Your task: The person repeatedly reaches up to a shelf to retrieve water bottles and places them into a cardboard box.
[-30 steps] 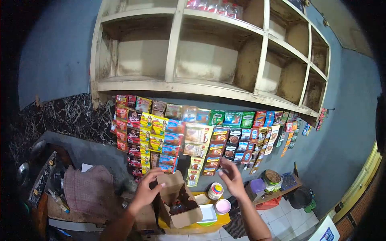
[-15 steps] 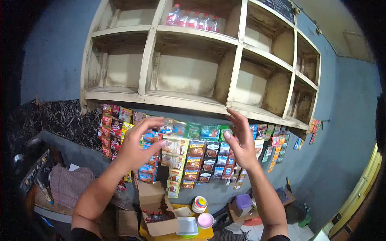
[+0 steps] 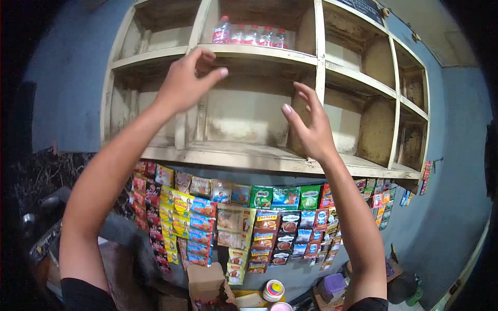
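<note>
My left hand [image 3: 189, 80] is raised in front of the shelf's middle board, its fingers apart and curved, with nothing in it. To the right, my right hand [image 3: 311, 124] is also empty, thumb and fingers spread, in front of an upright divider. Both hands are in the air with a wide gap between them. Just above my left hand, small clear bottles with red caps and labels [image 3: 251, 36] stand in a row in an upper compartment of the cream wooden shelf [image 3: 238, 157]. The leftmost bottle [image 3: 221, 30] looks taller than the others.
Strips of sachets [image 3: 267, 233] hang under the shelf along the blue wall [image 3: 456, 119]. Below them are an open cardboard box [image 3: 205, 280] with red-capped bottles inside, stacked round containers [image 3: 273, 290] and a purple container [image 3: 333, 284].
Both hands have risen from in front of the sachets to in front of the shelf, still apart and empty. The view has tilted up, so the shelf's lower edge and the sachets appear lower.
</note>
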The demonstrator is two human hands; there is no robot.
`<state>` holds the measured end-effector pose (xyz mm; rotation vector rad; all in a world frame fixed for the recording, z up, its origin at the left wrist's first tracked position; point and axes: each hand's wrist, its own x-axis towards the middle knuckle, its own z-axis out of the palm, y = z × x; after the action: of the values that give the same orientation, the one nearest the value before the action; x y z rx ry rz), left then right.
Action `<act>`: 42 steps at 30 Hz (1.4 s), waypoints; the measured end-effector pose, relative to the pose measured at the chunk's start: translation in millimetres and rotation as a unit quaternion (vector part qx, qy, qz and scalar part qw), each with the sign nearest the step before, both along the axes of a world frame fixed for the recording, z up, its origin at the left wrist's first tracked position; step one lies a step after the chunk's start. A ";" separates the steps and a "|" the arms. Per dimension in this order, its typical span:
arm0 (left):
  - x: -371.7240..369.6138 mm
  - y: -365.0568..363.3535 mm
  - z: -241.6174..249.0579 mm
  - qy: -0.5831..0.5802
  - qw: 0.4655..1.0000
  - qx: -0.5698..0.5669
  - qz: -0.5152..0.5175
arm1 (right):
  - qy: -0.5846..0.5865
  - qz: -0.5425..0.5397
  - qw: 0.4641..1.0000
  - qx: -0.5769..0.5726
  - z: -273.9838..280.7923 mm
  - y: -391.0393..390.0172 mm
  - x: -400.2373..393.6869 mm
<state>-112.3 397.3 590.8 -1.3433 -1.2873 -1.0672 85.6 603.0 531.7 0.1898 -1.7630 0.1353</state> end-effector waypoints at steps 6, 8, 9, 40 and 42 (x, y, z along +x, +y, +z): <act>-58.1 72.5 107.2 0.000 0.995 0.083 0.052 | 0.069 -0.150 0.983 0.075 55.2 20.8 -36.8; -75.5 93.4 138.2 -0.007 0.994 0.092 0.062 | 0.073 -0.188 0.976 0.079 71.8 25.4 -41.7; -83.2 102.2 151.5 -0.020 0.991 0.100 0.081 | 0.086 -0.222 0.966 0.106 81.3 28.7 -44.5; -209.2 179.7 318.7 -0.184 0.908 -0.293 0.235 | 0.242 -0.283 0.892 0.256 156.6 121.2 -102.2; -207.4 179.0 317.5 -0.176 0.907 -0.301 0.237 | 0.251 -0.264 0.892 0.266 158.3 120.7 -99.8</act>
<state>-319.7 576.3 908.3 -1.1835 -2.2118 -0.5945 -14.3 723.7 690.0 0.1168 -1.2379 -0.7412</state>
